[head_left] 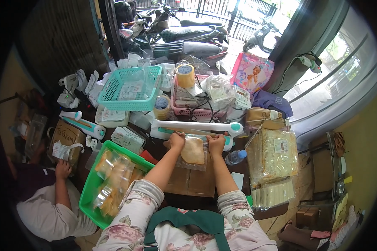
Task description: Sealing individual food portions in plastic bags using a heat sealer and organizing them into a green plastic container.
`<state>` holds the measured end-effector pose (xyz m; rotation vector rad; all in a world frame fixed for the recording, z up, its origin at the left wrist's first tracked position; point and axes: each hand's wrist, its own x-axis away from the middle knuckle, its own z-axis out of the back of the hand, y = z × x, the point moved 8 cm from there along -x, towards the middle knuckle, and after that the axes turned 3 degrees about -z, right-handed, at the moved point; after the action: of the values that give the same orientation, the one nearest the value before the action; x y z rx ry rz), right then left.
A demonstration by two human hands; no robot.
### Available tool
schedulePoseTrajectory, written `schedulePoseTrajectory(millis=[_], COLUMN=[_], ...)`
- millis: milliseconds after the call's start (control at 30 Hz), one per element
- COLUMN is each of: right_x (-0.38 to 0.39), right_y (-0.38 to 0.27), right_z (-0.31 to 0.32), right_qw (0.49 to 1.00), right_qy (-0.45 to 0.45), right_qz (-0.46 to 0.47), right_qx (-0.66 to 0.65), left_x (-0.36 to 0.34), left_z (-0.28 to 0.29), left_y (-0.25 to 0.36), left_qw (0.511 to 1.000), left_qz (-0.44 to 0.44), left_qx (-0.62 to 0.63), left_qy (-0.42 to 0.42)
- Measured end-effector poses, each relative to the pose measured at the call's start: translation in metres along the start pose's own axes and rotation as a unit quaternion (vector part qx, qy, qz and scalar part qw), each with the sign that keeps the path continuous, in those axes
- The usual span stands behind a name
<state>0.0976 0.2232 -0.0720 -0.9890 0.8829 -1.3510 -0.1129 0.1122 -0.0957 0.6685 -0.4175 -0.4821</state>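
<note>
Between left and right fingers (178, 139) lies a clear pouch (192, 151)

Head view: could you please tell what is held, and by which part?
A clear packet with a tan piece inside, by its upper end, left grip and right grip at opposite sides.

I see dark handwriting on the cardboard box (73, 138) toward the tabletop's (272, 212) left edge, a white printed label (281, 146) on the clear-wrapped pack (273, 161) near the right edge, and blue print on the yellow tape roll (185, 77) toward the far edge.
</note>
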Motion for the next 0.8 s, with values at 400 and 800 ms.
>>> schedulePoseTrajectory(millis=[400,800], right_x=[0.005,0.004], right_y=[0.009,0.004], right_z=[-0.001,0.007], right_qw=[0.994,0.987], right_qy=[-0.044,-0.004], right_qz=[-0.095,-0.093], right_qx=[0.031,0.129], left_x=[0.004,0.098], left_z=[0.003,0.028], left_y=[0.006,0.07], left_qw=[0.998,0.864], left_qz=[-0.029,-0.419], left_qx=[0.05,-0.251], left_qy=[-0.017,-0.127])
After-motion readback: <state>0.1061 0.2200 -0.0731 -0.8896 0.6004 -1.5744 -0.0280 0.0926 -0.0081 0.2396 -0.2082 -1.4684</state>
